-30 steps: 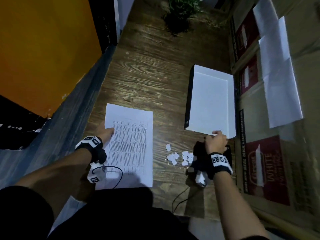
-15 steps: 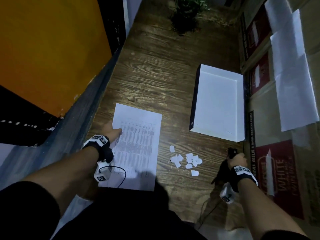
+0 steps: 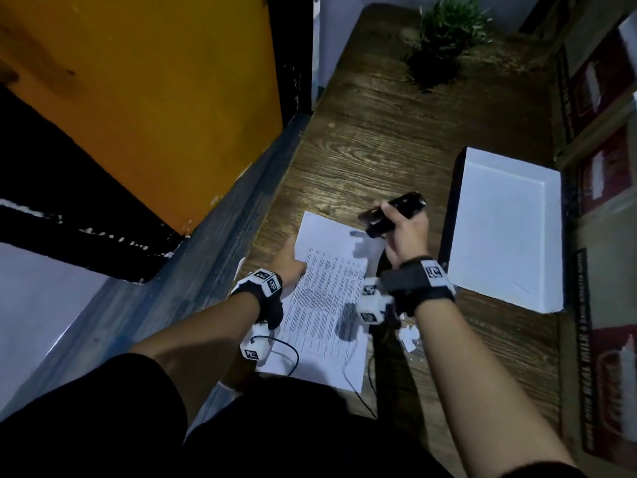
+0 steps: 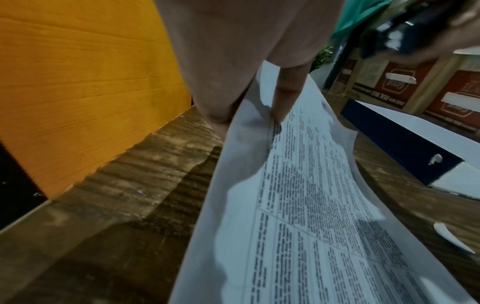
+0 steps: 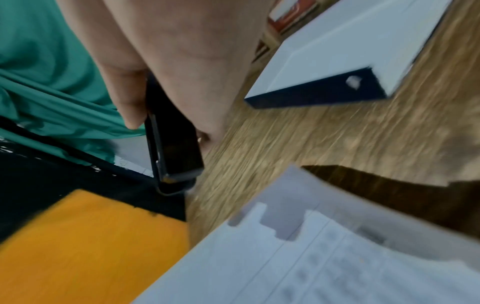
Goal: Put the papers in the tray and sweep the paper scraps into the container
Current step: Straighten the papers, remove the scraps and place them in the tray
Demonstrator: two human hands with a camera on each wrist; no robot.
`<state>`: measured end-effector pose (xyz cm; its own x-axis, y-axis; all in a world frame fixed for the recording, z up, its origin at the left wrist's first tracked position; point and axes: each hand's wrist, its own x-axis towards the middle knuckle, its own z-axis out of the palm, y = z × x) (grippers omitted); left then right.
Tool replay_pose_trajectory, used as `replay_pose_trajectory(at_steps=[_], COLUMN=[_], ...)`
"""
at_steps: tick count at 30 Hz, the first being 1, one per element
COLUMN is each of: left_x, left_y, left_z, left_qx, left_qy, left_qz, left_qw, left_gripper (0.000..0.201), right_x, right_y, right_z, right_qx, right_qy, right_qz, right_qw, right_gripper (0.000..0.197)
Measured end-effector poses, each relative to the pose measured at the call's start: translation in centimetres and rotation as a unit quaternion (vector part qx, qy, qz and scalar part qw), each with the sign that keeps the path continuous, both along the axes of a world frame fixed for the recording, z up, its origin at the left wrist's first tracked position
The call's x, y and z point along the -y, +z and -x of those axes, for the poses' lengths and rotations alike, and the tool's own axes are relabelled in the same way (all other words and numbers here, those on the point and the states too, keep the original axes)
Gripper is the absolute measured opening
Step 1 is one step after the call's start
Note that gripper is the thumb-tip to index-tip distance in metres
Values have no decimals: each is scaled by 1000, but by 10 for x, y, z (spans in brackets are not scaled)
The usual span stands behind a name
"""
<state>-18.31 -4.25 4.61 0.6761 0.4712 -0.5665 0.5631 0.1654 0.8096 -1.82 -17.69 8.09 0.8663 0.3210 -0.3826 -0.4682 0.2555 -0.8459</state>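
Printed papers (image 3: pixel 327 298) lie on the wooden table in front of me. My left hand (image 3: pixel 293 260) pinches their left edge, thumb (image 4: pixel 288 92) on top, and that edge of the papers (image 4: pixel 311 205) is lifted and bowed. My right hand (image 3: pixel 403 232) grips a black stapler (image 3: pixel 396 210) in the air over the papers' far right corner; the stapler (image 5: pixel 174 148) shows blurred in the right wrist view. The white tray (image 3: pixel 503 229) with a dark side wall (image 4: pixel 397 139) sits to the right. White paper scraps (image 3: pixel 410 334) lie beside the papers, mostly hidden by my right wrist.
A potted plant (image 3: pixel 444 39) stands at the table's far end. Cardboard boxes (image 3: pixel 606 188) line the right side just past the tray. An orange panel (image 3: pixel 138 98) runs along the left, beyond the table's edge. Thin cables hang from both wrist cameras over the papers.
My right hand left the tray's near corner, took hold of the black stapler at the table's right side, then swung left and up over the papers. My left hand kept the papers' left edge.
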Motion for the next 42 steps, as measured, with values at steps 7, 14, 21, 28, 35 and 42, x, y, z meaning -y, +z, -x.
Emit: replay_pose_trajectory(at_steps=[7, 14, 21, 28, 35, 42], left_x=[-2, -3, -4, -1, 0, 0], left_y=[7, 6, 3, 9, 14, 8], left_z=[15, 18, 22, 21, 19, 14], left_qx=[45, 69, 56, 38, 47, 52], left_qy=[-31, -58, -88, -107, -131, -162], left_qz=[-24, -30, -46, -70, -96, -97], left_qw=[998, 995, 993, 991, 986, 981], left_gripper=[74, 70, 73, 73, 72, 61], right_x=[-66, -73, -78, -86, -90, -94], right_y=[11, -4, 10, 18, 14, 10], right_z=[24, 34, 49, 53, 53, 41], right_qx=[44, 44, 36, 5, 8, -7], right_qy=[60, 70, 49, 4, -24, -88], right_qz=[64, 114, 127, 95, 105, 142], right_qw=[995, 990, 990, 995, 994, 986], right_gripper=[24, 25, 19, 21, 16, 25])
